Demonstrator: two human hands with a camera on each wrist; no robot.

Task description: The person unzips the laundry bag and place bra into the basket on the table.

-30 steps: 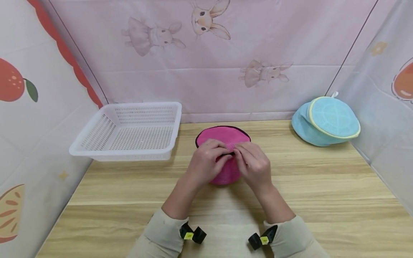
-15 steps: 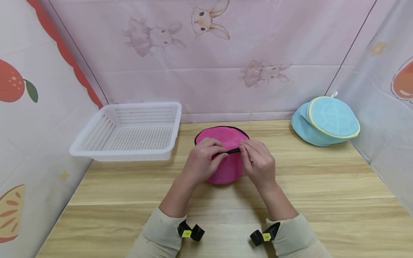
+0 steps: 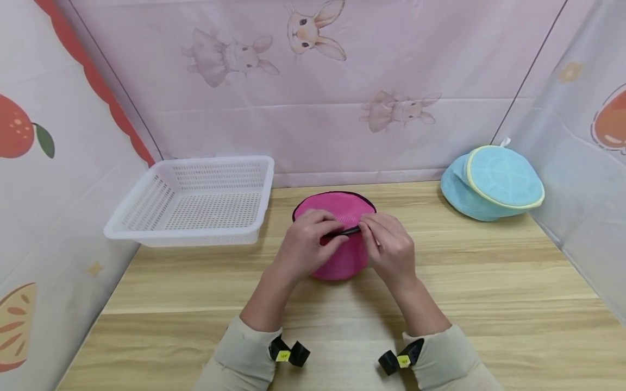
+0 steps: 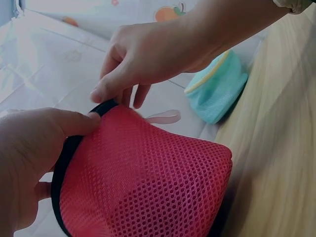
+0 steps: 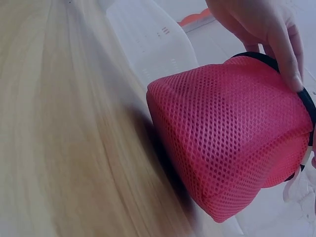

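A pink mesh laundry bag [image 3: 342, 260] with black trim stands on the table, its round end tilted up. My left hand [image 3: 308, 244] pinches the near black edge [image 3: 350, 231] between thumb and fingers. Just to the right, my right hand [image 3: 391, 247] pinches the same edge, a short length of trim showing between them. In the left wrist view the left thumb lies over the trim, and the right hand [image 4: 148, 57] meets it higher up. Mesh side walls [image 5: 212, 123] fill much of the right wrist view, where only a sliver of the right hand shows.
A white perforated basket [image 3: 195, 234] stands at the back left. At the back right sits a light blue mesh bag [image 3: 506, 176] with yellow trim and a white loop. Printed cloth [image 3: 313, 130] encloses the wooden table [image 3: 489, 293] on three sides.
My right hand has moved a little right, away from the left hand, baring a stretch of black trim. The left hand has shifted slightly left. Both keep pinching the edge.
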